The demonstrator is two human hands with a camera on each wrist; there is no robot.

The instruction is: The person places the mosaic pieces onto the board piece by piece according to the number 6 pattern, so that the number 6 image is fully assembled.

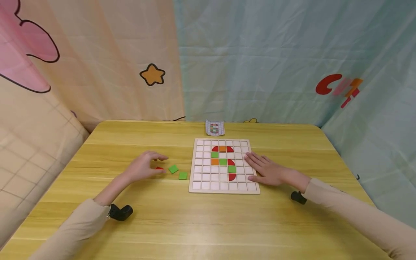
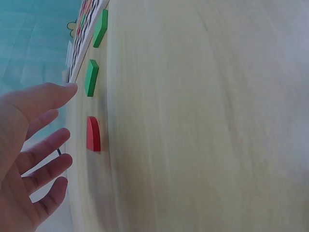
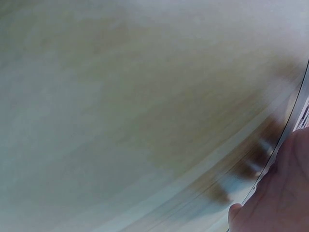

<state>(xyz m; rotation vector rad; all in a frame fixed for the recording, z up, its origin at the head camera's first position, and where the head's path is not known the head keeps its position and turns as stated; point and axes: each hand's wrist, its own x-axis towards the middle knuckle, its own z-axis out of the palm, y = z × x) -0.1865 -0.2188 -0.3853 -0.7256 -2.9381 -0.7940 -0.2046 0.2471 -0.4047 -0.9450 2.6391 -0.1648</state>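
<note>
In the head view my left hand hovers at a red tile with a curved side, thumb and fingers apart and nothing between them. The left wrist view shows the same red tile lying on the table beyond the fingertips. Two green square tiles, one nearer the hand and one nearer the board, lie between it and a wooden grid board. My right hand rests with extended fingers on the board's right edge. Red, orange and green tiles in the grid form an S-like shape.
A small paper card with a coloured grid pattern lies behind the board at the table's far edge. The wooden table meets hanging printed curtains at the back. Black wrist devices sit under both forearms.
</note>
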